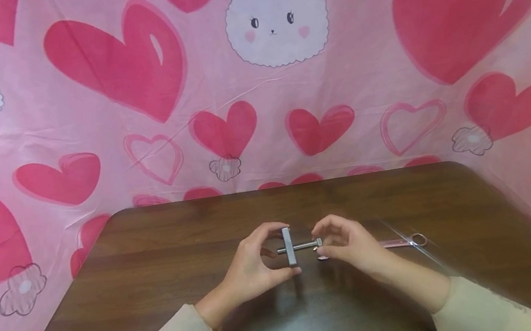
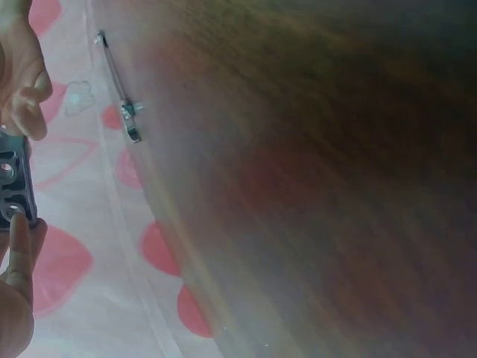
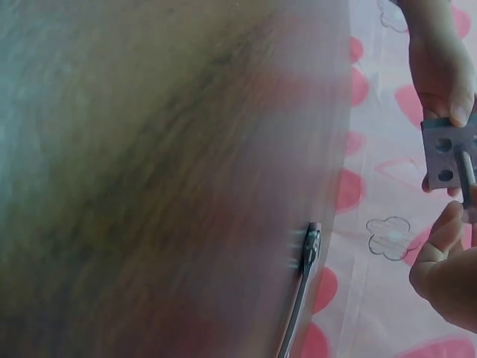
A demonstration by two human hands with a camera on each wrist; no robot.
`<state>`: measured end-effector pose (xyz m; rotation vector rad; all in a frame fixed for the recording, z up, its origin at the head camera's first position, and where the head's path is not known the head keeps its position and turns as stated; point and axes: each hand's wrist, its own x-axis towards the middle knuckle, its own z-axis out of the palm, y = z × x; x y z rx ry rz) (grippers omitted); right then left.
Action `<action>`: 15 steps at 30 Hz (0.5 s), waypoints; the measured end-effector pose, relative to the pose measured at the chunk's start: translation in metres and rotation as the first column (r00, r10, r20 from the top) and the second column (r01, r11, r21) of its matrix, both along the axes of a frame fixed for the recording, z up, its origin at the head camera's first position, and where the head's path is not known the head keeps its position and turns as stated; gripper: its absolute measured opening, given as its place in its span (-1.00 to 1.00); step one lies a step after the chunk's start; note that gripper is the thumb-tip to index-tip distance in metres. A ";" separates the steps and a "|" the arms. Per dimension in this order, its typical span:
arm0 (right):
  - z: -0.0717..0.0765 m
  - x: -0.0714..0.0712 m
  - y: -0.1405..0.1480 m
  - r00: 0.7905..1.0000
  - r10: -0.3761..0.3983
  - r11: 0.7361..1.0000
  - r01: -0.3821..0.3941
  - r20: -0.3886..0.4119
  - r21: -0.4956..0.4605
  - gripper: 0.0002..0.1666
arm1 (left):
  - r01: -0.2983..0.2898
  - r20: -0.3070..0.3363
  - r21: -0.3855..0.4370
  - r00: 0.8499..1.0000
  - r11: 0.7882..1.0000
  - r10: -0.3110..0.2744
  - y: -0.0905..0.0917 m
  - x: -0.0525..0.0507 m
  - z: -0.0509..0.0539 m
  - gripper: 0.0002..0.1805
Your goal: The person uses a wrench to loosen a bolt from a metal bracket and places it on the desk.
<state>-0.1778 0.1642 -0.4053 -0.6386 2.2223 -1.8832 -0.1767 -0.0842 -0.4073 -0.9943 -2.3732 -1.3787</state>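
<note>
My left hand (image 1: pixel 251 262) grips a grey metal block (image 1: pixel 289 248) by its top and bottom edges, fingers above and thumb below. Holes show in the block's face (image 3: pixel 445 155) in the right wrist view. A long silver bolt (image 1: pixel 304 246) passes through the block, its tip sticking out on the left side. At the bolt's head, my right hand (image 1: pixel 351 241) has its thumb and curled fingers around it in a pinch. Both hands hold these parts above the table. The left wrist view shows the block (image 2: pixel 16 179) only at its edge.
Behind the right hand, a shiny metal wrench-like tool (image 1: pixel 395 242) with a ring end lies on the brown wooden table (image 1: pixel 161 227). A pink curtain (image 1: pixel 213 93) with hearts and rabbits hangs beyond the table's far edge.
</note>
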 end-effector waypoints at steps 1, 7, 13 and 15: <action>0.000 0.000 0.001 1.000 0.000 1.000 0.000 0.004 0.003 -0.56 | 0.000 0.000 -0.002 1.000 1.000 0.000 0.000 0.000 0.000 -0.19; 0.000 -0.001 0.003 0.999 -0.030 0.997 0.027 0.045 0.069 -0.66 | -0.001 0.001 -0.003 1.000 1.000 0.001 -0.002 0.001 -0.001 -0.19; 0.001 -0.004 0.000 0.996 0.001 0.998 -0.007 0.090 0.062 -0.66 | -0.014 -0.012 -0.014 1.000 1.000 0.014 -0.002 0.002 -0.002 -0.19; 0.001 -0.005 -0.002 0.996 0.021 0.998 -0.026 0.085 0.056 -0.64 | -0.014 -0.013 -0.014 1.000 1.000 0.014 -0.002 0.002 -0.002 -0.19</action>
